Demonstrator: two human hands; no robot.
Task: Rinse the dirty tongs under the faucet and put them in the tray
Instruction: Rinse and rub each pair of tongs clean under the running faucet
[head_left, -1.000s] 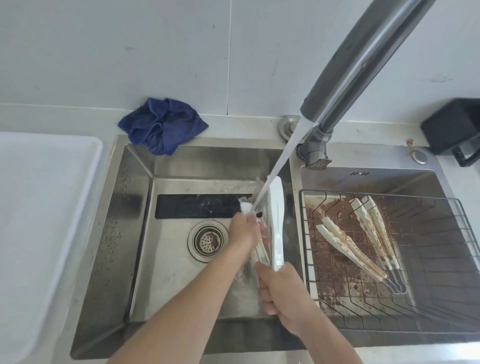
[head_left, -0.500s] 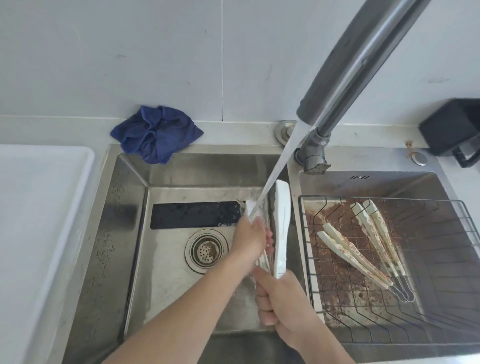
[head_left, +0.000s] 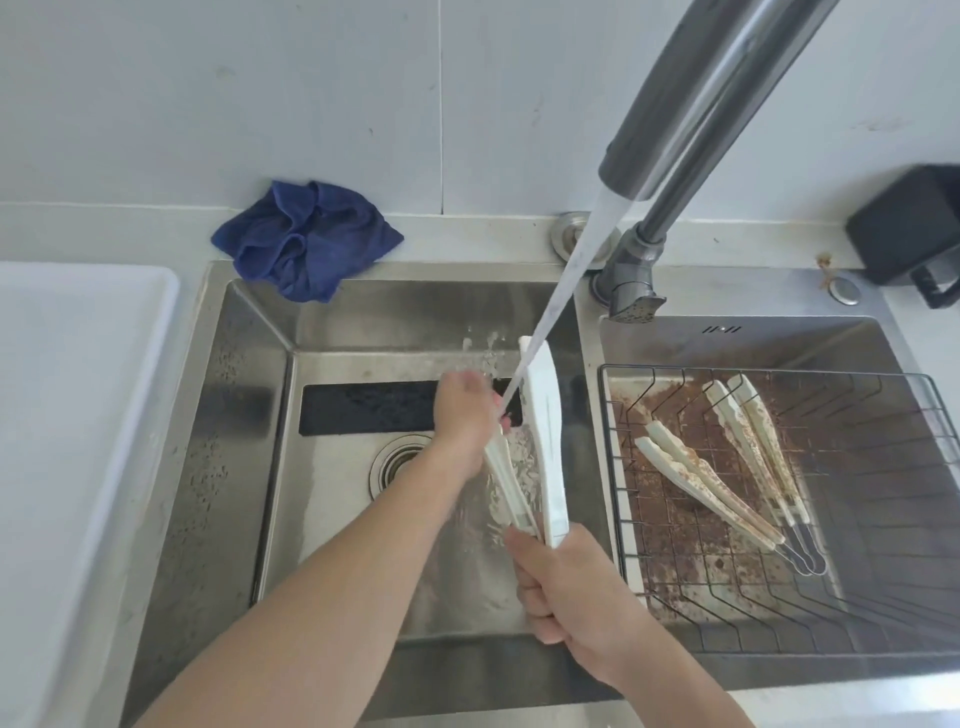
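White tongs (head_left: 545, 441) stand upright over the left sink basin (head_left: 332, 519), under the water stream from the grey faucet (head_left: 691, 93). My right hand (head_left: 566, 592) grips their hinge end from below. My left hand (head_left: 465, 415) holds the left arm of the tongs near its tip, fingers wrapped round it in the stream. Two more dirty tongs (head_left: 711, 483) with brown stains lie in the wire basket (head_left: 623, 519) in the right basin. The white tray (head_left: 67, 415) sits on the counter at the left.
A crumpled blue cloth (head_left: 306, 239) lies on the sink's back ledge. A black box (head_left: 909, 228) stands at the far right. The drain strainer (head_left: 400, 462) sits in the left basin. Brown grime covers the basket's bottom.
My left hand has slid up the left arm of the tongs toward its tip. The tongs stay under the running water, held by my right hand.
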